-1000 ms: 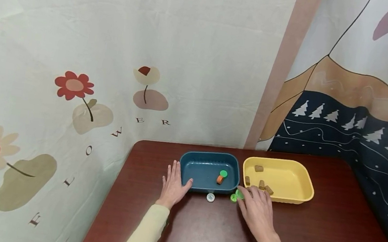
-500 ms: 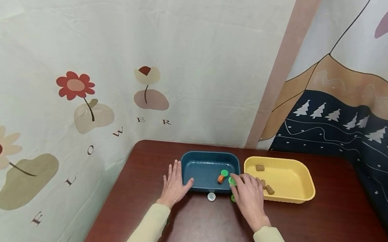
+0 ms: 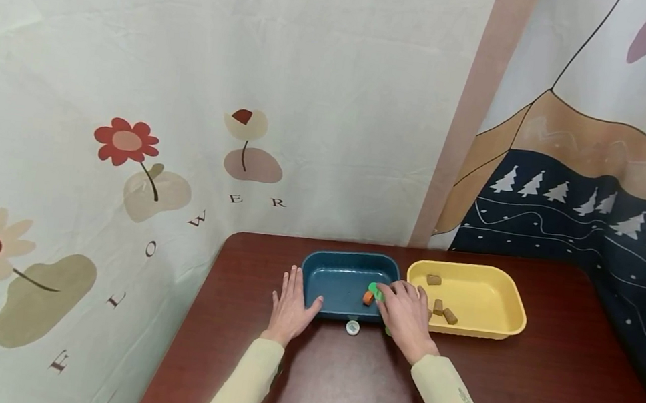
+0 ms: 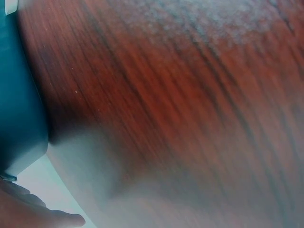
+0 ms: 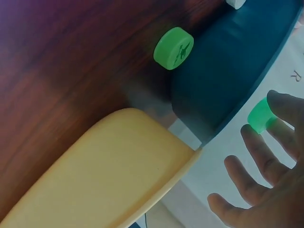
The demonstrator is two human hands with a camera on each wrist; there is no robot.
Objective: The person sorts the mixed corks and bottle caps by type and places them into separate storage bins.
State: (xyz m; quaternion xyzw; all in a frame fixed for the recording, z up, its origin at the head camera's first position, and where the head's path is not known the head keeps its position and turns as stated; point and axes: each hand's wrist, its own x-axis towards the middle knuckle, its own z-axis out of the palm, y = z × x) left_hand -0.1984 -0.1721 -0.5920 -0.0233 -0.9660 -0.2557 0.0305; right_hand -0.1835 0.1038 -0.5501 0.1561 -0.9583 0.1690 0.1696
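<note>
My right hand (image 3: 404,315) pinches a light green bottle cap (image 5: 260,115) between thumb and fingers, over the right part of the blue tray (image 3: 340,311). Beneath it in the tray lie an orange cap (image 3: 368,298) and another green cap (image 3: 372,287), partly overlapped by the held one in the head view. With fingers extended, my left hand (image 3: 290,306) rests against the blue tray's left end, its thumb at the near rim. A white cap (image 3: 352,327) lies on the table before the tray. One more green cap (image 5: 174,48) lies beside it, mostly hidden by my right hand in the head view.
To the right of the blue tray stands a yellow tray (image 3: 492,303) holding several brown corks (image 3: 450,316). Both trays sit near the back edge of the dark red table (image 3: 330,390). A printed cloth (image 3: 342,96) hangs behind.
My right hand has lifted the light green cap from the table before the trays and moved left with it over the blue tray. My left hand has stayed in place.
</note>
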